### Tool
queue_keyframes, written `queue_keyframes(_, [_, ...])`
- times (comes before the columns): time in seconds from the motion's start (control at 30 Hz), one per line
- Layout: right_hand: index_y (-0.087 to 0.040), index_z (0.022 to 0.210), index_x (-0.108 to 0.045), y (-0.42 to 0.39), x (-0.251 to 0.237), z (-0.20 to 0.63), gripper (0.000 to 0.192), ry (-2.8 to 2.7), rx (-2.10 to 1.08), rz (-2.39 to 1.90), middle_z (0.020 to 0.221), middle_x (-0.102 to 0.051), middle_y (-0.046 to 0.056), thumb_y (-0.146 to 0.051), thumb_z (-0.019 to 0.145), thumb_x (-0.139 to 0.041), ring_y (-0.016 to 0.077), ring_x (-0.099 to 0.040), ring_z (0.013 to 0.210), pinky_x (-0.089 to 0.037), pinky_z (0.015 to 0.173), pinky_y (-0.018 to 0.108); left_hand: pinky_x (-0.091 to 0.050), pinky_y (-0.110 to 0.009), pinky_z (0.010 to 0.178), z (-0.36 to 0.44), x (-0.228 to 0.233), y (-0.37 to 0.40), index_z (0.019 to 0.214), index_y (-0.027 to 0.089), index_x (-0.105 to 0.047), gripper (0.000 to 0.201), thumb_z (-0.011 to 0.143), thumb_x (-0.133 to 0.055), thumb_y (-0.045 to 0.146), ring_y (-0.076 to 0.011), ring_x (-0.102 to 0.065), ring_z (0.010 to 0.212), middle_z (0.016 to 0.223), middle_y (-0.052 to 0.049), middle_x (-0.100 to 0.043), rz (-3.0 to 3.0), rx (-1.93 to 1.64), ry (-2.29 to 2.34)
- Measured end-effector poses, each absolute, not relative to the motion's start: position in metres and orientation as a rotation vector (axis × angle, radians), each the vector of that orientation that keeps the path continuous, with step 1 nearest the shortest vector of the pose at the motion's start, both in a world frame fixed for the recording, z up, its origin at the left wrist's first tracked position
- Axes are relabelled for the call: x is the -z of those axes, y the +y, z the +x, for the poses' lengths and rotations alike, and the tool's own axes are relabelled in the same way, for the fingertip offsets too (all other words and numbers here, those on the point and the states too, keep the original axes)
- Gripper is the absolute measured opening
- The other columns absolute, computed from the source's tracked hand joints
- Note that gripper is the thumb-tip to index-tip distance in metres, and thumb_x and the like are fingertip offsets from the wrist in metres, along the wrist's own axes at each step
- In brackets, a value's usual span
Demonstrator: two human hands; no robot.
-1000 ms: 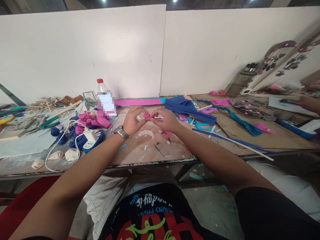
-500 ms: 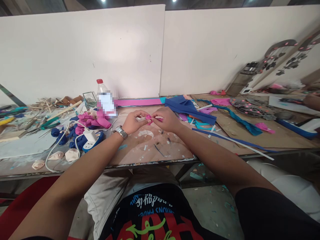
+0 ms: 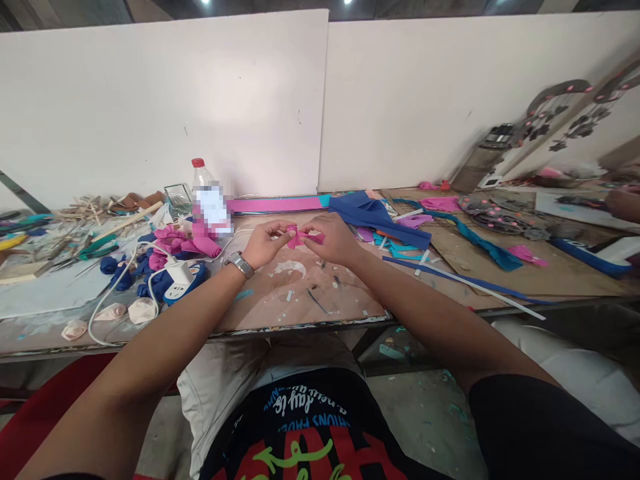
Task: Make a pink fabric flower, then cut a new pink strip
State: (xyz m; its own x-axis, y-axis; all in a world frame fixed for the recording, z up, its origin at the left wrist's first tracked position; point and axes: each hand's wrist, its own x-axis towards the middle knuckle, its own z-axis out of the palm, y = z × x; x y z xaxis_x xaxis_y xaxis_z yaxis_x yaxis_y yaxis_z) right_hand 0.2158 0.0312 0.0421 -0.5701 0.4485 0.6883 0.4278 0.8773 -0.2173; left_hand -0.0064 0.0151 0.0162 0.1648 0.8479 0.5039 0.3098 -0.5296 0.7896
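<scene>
A small piece of pink crepe paper [image 3: 295, 239] is held above the tabletop between my two hands. My left hand [image 3: 266, 244] pinches its left side with thumb and fingertips, a metal watch on the wrist. On the other side my right hand [image 3: 331, 238] grips the paper, and a pink end sticks out by its thumb. Left of my hands lies a heap of pink crumpled crepe paper [image 3: 173, 240], with dark blue crumpled bundles [image 3: 120, 270] around it. Cream rolled paper roses [image 3: 143, 310] rest near the front edge.
A power strip [image 3: 186, 283] with a white cable sits left of my forearm. Behind it stands a red-capped bottle [image 3: 202, 175]. Blue crepe paper [image 3: 380, 220] and a long white strip [image 3: 490, 290] lie to the right. Another person's hand [image 3: 623, 202] shows at far right.
The pink paper between my fingers was a compact, gathered bit; now it is spread wider, with a flap hanging below. My hands have stayed in nearly the same place.
</scene>
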Motion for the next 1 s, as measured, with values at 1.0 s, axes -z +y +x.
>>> queue_keyframes(1.0, [-0.023, 0.098, -0.075, 0.0367, -0.041, 0.2169, 0.016, -2.234, 0.002, -0.652, 0.1, -0.08, 0.003, -0.035, 0.096, -0.065, 0.0234, -0.07, 0.095, -0.04, 0.093, 0.039, -0.05, -0.036, 0.093, -0.0035, -0.0197, 0.0115, 0.115, 0.017, -0.073, 0.042, 0.09, -0.066, 0.049, -0.022, -0.065, 0.103, 0.116, -0.011, -0.073, 1.923, -1.298, 0.978])
